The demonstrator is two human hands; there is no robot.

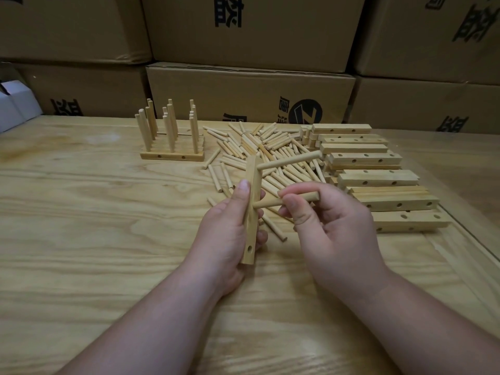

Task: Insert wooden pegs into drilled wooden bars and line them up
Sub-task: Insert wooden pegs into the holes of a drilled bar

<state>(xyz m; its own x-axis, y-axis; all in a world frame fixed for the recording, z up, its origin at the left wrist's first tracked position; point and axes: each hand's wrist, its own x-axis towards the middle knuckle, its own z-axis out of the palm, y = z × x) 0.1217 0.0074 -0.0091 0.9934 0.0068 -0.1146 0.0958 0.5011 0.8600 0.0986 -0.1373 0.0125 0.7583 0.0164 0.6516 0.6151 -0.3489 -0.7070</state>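
My left hand (pixel 230 234) grips a drilled wooden bar (pixel 253 190), held on end above the table. One peg (pixel 289 161) sticks out of the bar near its top, pointing right. My right hand (pixel 332 226) pinches a second peg (pixel 273 203) whose left end sits at the bar's middle hole. An open hole shows near the bar's lower end. Behind lies a heap of loose pegs (pixel 259 150). Drilled bars (pixel 378 180) are stacked to the right. Finished bars with upright pegs (pixel 171 143) stand in a row at the back left.
The wooden table (pixel 94 226) spreads bare to the left and front. Cardboard boxes (pixel 251 90) wall off the back edge. A white box (pixel 13 104) sits at the far left. The table's right edge (pixel 476 239) runs close past the bar stack.
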